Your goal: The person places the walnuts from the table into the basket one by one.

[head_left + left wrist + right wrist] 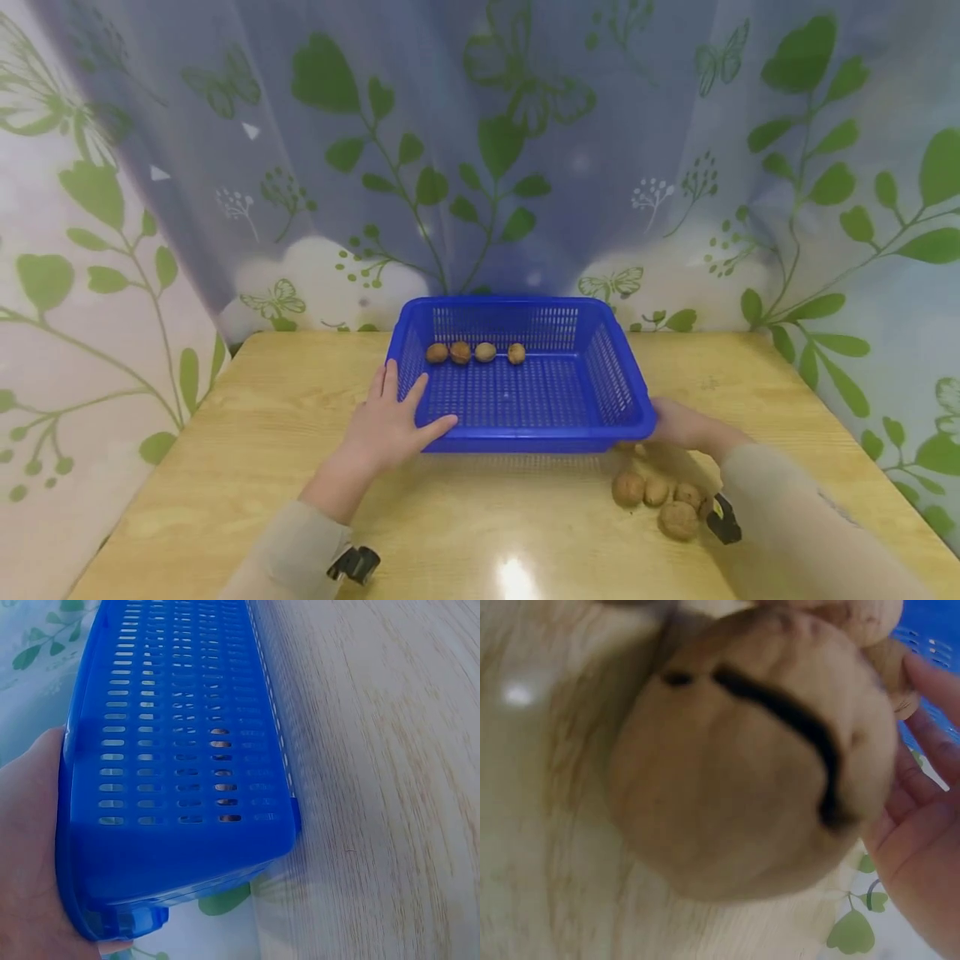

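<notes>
**Action at Both Ends of the Blue Basket point(525, 433)!**

Starting from the left, and there was the patterned curtain point(90, 196), all green leaves and butterflies, running right across the back! Below it lay my pale wooden counter point(225, 467), and a black device point(356, 564) sat at my left sleeve cuff.

Then in came my left hand point(386, 425), fingers spread wide and fairly straight, resting over the left rim with the thumb reaching across the front edge.

Centre stage, the basket stood upright on the counter, and four walnuts point(460, 353) were strung in a loose row inside, towards the back left!

Off to the right, outside the front corner, a cluster of walnuts point(656, 491) lay on the counter, the nearest one showing a dark curved line on its shell up close.

And on the far side, my right hand point(678, 423) was down beside the basket's right front corner, fingertips right at another walnut point(889, 667); whether I had a grip on it, I couldn't tell!
</notes>
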The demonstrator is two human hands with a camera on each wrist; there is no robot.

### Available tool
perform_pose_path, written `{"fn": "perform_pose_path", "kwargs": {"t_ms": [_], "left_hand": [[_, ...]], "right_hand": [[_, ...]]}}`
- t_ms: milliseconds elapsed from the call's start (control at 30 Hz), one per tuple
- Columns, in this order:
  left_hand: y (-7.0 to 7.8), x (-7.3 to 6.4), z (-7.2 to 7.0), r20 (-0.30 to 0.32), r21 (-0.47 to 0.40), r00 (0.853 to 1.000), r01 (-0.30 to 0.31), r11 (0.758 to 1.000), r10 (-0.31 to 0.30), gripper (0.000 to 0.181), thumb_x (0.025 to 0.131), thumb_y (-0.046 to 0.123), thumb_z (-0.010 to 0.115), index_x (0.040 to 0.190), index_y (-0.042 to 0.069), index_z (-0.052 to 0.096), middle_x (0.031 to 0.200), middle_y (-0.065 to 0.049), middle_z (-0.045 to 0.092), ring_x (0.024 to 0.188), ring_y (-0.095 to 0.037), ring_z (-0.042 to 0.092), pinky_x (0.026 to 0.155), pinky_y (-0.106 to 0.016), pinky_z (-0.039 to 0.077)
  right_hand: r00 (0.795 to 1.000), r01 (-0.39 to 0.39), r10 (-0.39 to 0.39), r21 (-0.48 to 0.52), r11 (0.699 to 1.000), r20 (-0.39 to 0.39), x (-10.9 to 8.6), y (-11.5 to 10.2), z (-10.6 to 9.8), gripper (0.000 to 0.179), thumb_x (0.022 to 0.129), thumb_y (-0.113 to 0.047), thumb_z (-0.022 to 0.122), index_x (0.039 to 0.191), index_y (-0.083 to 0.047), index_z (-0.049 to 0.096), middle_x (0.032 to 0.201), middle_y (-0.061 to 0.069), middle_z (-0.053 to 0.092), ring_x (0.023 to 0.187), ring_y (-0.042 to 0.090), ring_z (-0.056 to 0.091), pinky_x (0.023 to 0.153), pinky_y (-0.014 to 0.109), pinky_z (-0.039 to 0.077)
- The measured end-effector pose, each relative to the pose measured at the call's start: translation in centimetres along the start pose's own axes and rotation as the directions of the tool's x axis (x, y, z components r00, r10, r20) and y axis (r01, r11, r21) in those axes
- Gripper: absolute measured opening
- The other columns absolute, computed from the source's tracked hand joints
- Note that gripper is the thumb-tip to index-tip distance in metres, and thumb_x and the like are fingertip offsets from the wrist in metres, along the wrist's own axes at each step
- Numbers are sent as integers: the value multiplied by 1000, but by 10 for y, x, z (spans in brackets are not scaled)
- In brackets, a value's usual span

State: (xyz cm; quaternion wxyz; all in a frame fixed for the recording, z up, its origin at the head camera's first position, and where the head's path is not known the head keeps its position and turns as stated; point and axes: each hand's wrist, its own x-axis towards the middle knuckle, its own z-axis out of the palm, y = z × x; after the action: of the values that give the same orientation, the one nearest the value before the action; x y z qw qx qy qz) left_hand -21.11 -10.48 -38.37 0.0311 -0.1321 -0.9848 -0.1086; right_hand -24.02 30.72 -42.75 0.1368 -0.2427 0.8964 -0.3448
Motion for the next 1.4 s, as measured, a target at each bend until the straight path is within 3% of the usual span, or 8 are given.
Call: {"fn": "perform_pose_path", "kwargs": {"t_ms": [133,300,433,600,900,1200,1400], "left_hand": [[0,-1,1,12,2,1000,6,1000,-6,89,67,78,19,135,20,24,138,-22,-1,124,-35,-3,85,-57,25],[0,-2,4,-8,9,1000,3,1000,-3,88,68,77,19,135,19,26,138,-23,0,124,-36,-2,85,-56,27],[-1,-2,4,-28,13,1000,2,1000,-1,88,68,77,19,134,19,26,138,-23,0,124,-35,-2,86,-55,27],[-1,-2,1,-25,13,1000,2,1000,-2,88,69,77,20,135,19,26,138,-23,1,124,-36,-1,85,-55,29],[1,-1,-1,-8,17,1000,5,1000,-5,88,68,77,18,135,20,24,138,-22,0,124,-36,-1,85,-55,28],[1,1,-2,-14,9,1000,6,1000,-6,88,68,77,19,135,20,24,138,-22,-1,124,-35,-2,84,-56,29],[2,-1,1,-10,20,1000,10,1000,-10,89,67,78,19,135,20,25,138,-22,1,125,-35,-2,86,-55,27]], "right_hand": [[1000,3,-3,-26,1000,1,-6,6,0,37,77,-32,61,106,-10,55,94,-4,58,89,14,52,77,34,40],[999,-28,27,15,1000,39,-19,12,-2,29,81,-24,57,103,-6,55,94,3,58,86,20,53,71,33,42],[998,-39,37,44,998,54,-26,10,-4,28,80,-21,58,103,-4,56,96,9,58,89,28,53,72,39,43],[999,-26,26,15,1000,34,-30,3,-5,33,75,-19,64,101,1,56,97,16,57,88,33,55,72,39,45],[1000,-12,12,-18,1000,-27,-38,3,-4,31,76,-20,63,100,-3,56,95,11,58,84,26,56,69,28,46],[996,-57,61,78,995,-58,-51,-11,-11,37,80,-24,58,110,-3,51,108,18,51,92,27,53,71,29,45],[994,-57,64,82,995,-93,-59,-19,-14,41,80,-26,57,113,-2,49,110,18,50,93,29,53,72,27,44]]}}
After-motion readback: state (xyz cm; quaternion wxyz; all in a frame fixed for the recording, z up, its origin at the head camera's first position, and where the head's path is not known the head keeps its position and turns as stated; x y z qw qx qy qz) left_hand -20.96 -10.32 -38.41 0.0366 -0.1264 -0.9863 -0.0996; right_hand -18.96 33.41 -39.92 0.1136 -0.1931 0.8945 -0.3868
